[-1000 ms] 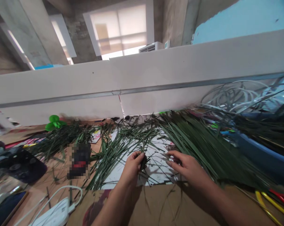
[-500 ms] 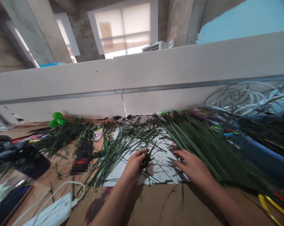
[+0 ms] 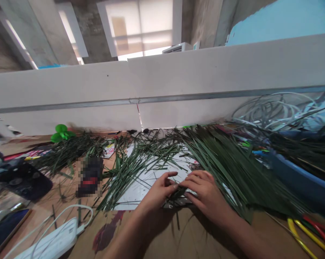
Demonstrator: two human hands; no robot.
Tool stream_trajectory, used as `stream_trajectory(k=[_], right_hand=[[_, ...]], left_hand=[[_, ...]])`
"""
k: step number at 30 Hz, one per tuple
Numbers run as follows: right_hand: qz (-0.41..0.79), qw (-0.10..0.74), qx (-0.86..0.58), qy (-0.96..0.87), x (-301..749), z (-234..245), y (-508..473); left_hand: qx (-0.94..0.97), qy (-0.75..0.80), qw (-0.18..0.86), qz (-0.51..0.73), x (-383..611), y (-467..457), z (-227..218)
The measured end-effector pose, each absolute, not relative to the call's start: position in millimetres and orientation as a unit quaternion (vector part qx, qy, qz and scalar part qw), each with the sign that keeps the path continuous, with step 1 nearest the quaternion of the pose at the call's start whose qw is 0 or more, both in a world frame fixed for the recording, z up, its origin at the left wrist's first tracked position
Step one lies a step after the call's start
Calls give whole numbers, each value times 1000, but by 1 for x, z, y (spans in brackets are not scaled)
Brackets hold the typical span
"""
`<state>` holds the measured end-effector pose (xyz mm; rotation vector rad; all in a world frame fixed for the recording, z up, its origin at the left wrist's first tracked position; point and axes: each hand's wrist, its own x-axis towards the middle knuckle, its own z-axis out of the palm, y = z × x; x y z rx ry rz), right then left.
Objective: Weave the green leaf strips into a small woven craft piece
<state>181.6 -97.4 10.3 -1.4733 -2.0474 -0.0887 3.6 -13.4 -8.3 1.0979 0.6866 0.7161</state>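
My left hand [image 3: 162, 190] pinches a small bundle of dark green leaf strips [image 3: 178, 196], low over the near edge of a white sheet [image 3: 128, 196]. My right hand [image 3: 202, 189] meets it from the right, its bent fingers closed at the same bundle. The fingers partly cover the bundle, so its shape is hard to make out. Loose cut strips [image 3: 132, 169] lie heaped on the sheet's left side and along its far edge. Long green leaf blades [image 3: 232, 165] spread out beside my right hand.
A blue tub [image 3: 294, 172] of dark strands stands at the right, near yellow-handled and red-handled tools [image 3: 310, 233]. To the left are a white power strip [image 3: 62, 233], a phone [image 3: 10, 230] and a black device [image 3: 24, 180]. A white partition [image 3: 162, 79] closes off the back.
My right hand has moved left and closed on the bundle beside my left hand. The bundle has come down slightly, and the view has shifted a little.
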Motion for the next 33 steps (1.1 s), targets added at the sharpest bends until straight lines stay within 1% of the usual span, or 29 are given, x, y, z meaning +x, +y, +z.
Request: stream_trajectory(k=[4,9,14,18,22,26,29,33], right_hand=[[-28,345,-575,-741,184,13,-97],[-68,392,-602,-692,187,14,-98],[-116,386,-605,-687,186,13,-100],[-122,389,-603,-686,182,12,-101],[-130,398,-579,-700,179,8,-100],[-137,413,-546,-716,180,5,-101],[-81,426,-539,-723,180,9,-104],[72,488,-542,-680,176,15,-111]], left_hand=[[454,351,751,326,0,-13,1],[451,372,727,361,-2,-6,1],[478,342,724,362,2,-12,1],[494,321,724,359,9,-19,-1],[482,326,721,377,12,-21,-7],[437,310,751,386,11,-18,-12],[414,303,771,378,10,-17,-11],[413,298,766,393,7,-16,-5]])
